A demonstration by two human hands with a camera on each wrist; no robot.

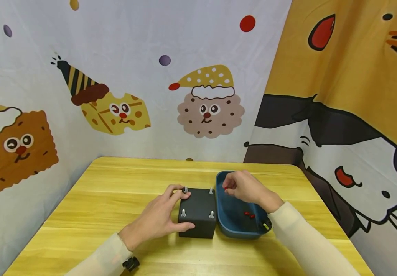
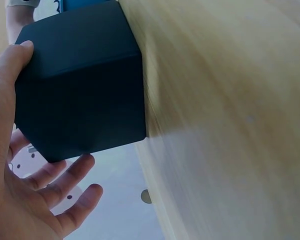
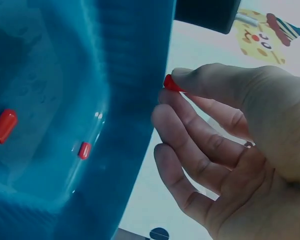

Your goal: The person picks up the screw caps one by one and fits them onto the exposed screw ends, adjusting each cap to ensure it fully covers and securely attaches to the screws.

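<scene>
A black box [image 1: 198,205] stands on the table, with several silver bolts [image 1: 183,213] sticking up near its top corners. My left hand [image 1: 155,216] grips it from the left, thumb at the near side and fingers at the far side; the left wrist view shows the thumb against the box [image 2: 85,105]. Over the far part of a blue tray [image 1: 219,214], my right hand [image 1: 246,188] pinches a small red cap-like piece [image 3: 171,84] between thumb and index finger. Two similar red pieces [image 1: 247,213] lie on the tray floor.
The tray stands right against or very close to the box's right side. Both sit on a yellow wood-grain table [image 1: 122,184]. Behind and to the right hang printed cloths [image 1: 157,145] with cartoon figures. A black wrist strap part [image 1: 130,263] shows at the left sleeve.
</scene>
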